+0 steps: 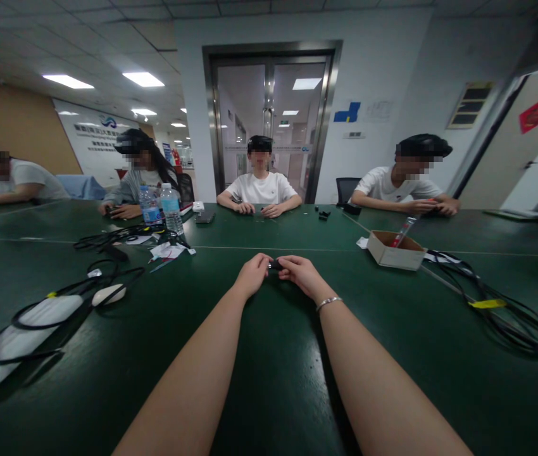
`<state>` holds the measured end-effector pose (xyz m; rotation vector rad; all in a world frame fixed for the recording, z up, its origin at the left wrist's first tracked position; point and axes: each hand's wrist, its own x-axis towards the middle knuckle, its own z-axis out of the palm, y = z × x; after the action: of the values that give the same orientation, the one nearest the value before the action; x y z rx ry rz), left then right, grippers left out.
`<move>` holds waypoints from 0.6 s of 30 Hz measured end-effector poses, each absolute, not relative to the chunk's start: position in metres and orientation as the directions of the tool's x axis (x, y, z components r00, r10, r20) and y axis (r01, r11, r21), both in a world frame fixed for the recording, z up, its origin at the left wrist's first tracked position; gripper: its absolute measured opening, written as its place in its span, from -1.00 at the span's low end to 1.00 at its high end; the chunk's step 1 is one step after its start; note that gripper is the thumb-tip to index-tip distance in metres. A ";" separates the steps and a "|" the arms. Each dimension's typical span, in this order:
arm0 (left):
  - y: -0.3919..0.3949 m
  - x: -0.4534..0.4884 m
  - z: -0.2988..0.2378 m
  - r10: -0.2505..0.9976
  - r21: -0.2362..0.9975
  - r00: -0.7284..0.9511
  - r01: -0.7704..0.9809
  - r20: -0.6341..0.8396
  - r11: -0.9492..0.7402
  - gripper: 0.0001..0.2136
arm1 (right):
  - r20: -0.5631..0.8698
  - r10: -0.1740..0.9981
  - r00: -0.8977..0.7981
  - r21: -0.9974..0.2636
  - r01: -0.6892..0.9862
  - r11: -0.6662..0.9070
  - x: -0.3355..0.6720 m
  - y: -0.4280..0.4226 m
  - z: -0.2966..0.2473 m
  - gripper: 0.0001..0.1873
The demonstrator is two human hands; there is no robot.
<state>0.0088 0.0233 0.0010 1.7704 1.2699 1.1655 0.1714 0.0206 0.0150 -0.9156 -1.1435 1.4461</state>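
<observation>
Both my arms reach forward over the green table, the hands close together near its middle. Between them is a small black object with a shiny metal-looking end; it is too small to name. The fingertips of my left hand pinch its left, shiny end. My right hand, with a silver bangle on the wrist, grips the black part from the right with thumb and fingers. Part of the object is hidden by the fingers.
An open cardboard box holds a red-and-clear tube. Coiled black cables lie right; a white power strip, cables and a white mouse lie left. Two water bottles stand further back. Several people in headsets sit around the table.
</observation>
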 end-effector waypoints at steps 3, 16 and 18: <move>0.022 0.009 0.001 0.942 0.867 0.127 0.369 0.311 -0.336 -0.80 | 0.021 0.985 -0.173 -0.965 -0.261 -0.025 0.171 0.020 0.016 -0.96; 0.023 0.009 0.001 0.954 0.890 0.154 0.348 0.257 -0.296 -0.71 | 0.036 0.981 -0.189 -0.967 -0.256 -0.013 0.172 0.020 0.015 -0.93; 0.024 0.009 0.000 0.947 0.880 0.151 0.352 0.284 -0.320 -0.76 | 0.036 0.982 -0.183 -0.967 -0.254 -0.012 0.172 0.020 0.015 -0.94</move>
<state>0.0089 0.0242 0.0003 1.7752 1.2444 1.1582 0.1722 0.0197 0.0152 -0.9128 -1.1522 1.4458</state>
